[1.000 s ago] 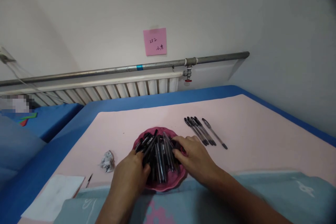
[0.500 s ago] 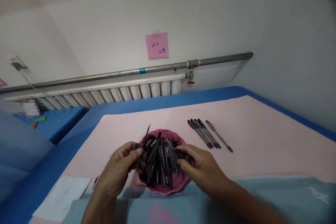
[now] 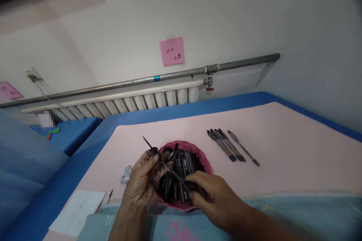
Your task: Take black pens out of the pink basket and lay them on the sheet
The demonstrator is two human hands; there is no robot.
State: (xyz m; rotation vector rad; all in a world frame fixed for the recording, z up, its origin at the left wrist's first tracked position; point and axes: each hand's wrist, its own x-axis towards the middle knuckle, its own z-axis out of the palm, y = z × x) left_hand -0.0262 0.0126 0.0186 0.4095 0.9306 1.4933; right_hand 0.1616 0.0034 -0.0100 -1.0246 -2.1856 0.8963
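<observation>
Over a pink basket (image 3: 208, 163) heaped with pen parts (image 3: 178, 165), both my hands work close together. My left hand (image 3: 144, 177) pinches a slim pen refill (image 3: 147, 142), its tip pointing up and to the left. Dark ink stains mark its fingers. My right hand (image 3: 210, 196) is closed on a pen barrel (image 3: 178, 177), which slants up toward the left hand. The refill's back end lines up with the barrel's mouth; whether it is inside, I cannot tell. Several capped pens (image 3: 223, 145) lie in a row right of the basket, one pen (image 3: 243, 148) slightly apart.
Left of the basket are a crumpled tissue (image 3: 126, 175), a white paper sheet (image 3: 77, 211) and a thin refill-like stick (image 3: 110, 196). Pink paper (image 3: 271, 135) covers the blue-edged table. A radiator (image 3: 141, 101) and pipe (image 3: 124, 84) run along the wall behind.
The refill has swung from near upright to a slant leaning left. My right hand has drawn a barrel from the heap and brought it to the refill's lower end. The view has shifted slightly.
</observation>
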